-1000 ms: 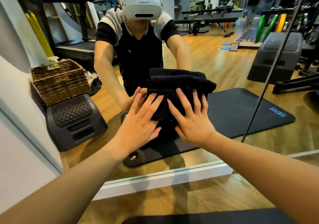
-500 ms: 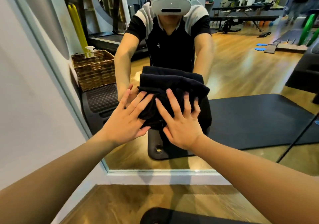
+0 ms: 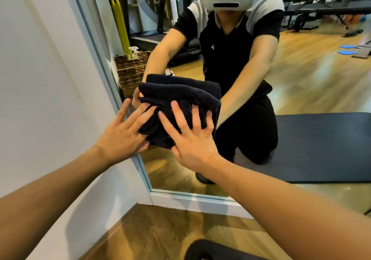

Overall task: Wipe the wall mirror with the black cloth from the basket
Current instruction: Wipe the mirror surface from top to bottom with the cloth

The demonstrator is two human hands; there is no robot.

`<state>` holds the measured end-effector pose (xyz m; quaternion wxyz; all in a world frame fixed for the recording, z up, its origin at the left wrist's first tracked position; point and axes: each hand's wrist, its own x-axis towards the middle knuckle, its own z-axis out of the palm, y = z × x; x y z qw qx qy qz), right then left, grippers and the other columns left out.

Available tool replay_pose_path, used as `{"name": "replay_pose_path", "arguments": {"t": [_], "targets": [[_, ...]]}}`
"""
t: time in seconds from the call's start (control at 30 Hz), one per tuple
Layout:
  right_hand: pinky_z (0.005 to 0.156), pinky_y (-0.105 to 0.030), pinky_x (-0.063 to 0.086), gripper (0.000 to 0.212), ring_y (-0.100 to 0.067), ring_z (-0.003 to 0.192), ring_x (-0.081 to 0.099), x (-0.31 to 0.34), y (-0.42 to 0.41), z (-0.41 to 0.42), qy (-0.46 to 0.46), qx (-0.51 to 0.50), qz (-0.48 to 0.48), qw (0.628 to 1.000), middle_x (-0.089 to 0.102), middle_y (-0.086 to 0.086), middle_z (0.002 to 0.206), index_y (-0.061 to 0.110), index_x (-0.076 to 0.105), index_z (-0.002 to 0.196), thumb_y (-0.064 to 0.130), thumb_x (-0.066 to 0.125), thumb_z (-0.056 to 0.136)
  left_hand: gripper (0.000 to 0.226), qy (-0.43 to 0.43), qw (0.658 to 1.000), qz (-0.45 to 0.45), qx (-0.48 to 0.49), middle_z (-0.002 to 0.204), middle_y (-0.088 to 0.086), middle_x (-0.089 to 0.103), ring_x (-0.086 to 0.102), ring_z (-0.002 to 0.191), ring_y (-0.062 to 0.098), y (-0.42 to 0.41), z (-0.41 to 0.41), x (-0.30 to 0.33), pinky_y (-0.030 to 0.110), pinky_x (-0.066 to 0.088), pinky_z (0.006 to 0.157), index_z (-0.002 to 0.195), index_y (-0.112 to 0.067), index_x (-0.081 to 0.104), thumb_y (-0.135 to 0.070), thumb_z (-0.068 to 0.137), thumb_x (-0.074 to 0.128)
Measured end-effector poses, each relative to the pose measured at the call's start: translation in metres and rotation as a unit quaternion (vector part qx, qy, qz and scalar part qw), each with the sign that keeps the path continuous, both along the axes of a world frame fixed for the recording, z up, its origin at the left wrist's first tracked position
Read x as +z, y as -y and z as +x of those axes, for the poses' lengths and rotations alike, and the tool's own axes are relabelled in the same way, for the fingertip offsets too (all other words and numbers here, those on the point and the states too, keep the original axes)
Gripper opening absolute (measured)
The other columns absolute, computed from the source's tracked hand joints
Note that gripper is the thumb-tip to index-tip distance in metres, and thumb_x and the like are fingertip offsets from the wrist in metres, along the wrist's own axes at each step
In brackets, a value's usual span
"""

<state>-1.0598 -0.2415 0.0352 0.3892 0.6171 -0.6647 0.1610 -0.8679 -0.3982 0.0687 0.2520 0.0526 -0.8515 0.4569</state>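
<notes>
Both grips flat, fingers spread, left hand [image 3: 122,137] and right hand [image 3: 192,139] pressed black cloth [image 3: 180,97] against mirror [image 3: 301,91], basket reflection [image 3: 130,71] at ten o'clock.

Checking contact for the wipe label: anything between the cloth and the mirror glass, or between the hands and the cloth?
Nothing visible. The left hand and right hand both press flat, fingers spread, on the black cloth, which lies against the wall mirror near its left frame edge.
</notes>
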Motion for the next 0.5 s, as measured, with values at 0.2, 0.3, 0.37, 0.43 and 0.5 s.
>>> {"name": "replay_pose_path", "arguments": {"t": [0.2,0.3,0.37,0.43,0.5], "targets": [[0.119,-0.068,-0.003,0.084,-0.047,0.149,0.003,-0.007,0.033,0.041,-0.01,0.016,-0.02,1.0,0.006,-0.012,0.169,0.027,0.012,0.164,0.041,0.05,0.09,0.071,-0.002,0.999,0.03,0.013,0.161,0.026,0.025,0.02,0.153,0.041,0.021,0.044,-0.005,0.071,0.025,0.116,0.161,-0.014,0.019,-0.035,0.1,0.049],[0.121,-0.067,-0.001,0.079,-0.046,0.149,0.009,-0.013,0.046,0.056,-0.004,0.042,-0.046,0.998,0.01,-0.011,0.168,0.026,0.02,0.163,0.034,0.053,0.092,0.071,-0.009,0.999,0.041,0.024,0.16,0.027,0.026,0.023,0.152,0.042,0.028,0.06,-0.01,0.072,0.026,0.115,0.16,-0.011,0.022,-0.033,0.099,0.052],[0.121,-0.067,0.006,0.077,-0.045,0.15,0.011,-0.018,0.052,0.06,0.0,0.051,-0.059,0.997,0.011,-0.01,0.167,0.026,0.022,0.163,0.033,0.053,0.093,0.069,-0.013,0.998,0.053,0.027,0.159,0.027,0.027,0.024,0.151,0.044,0.029,0.063,-0.014,0.072,0.026,0.115,0.159,-0.008,0.024,-0.034,0.1,0.05],[0.121,-0.066,0.012,0.073,-0.044,0.15,0.013,-0.02,0.054,0.059,-0.002,0.051,-0.068,0.996,0.015,-0.01,0.167,0.026,0.023,0.162,0.032,0.05,0.095,0.07,-0.023,0.997,0.074,0.026,0.157,0.028,0.028,0.023,0.151,0.046,0.027,0.06,-0.017,0.071,0.025,0.116,0.159,-0.006,0.023,-0.035,0.101,0.048],[0.121,-0.066,0.015,0.071,-0.044,0.15,0.014,-0.023,0.054,0.056,-0.007,0.056,-0.067,0.996,0.019,-0.01,0.167,0.025,0.023,0.162,0.031,0.046,0.096,0.071,-0.035,0.994,0.102,0.029,0.156,0.029,0.029,0.021,0.151,0.047,0.023,0.057,-0.022,0.07,0.023,0.117,0.158,-0.003,0.022,-0.036,0.1,0.047]]}}
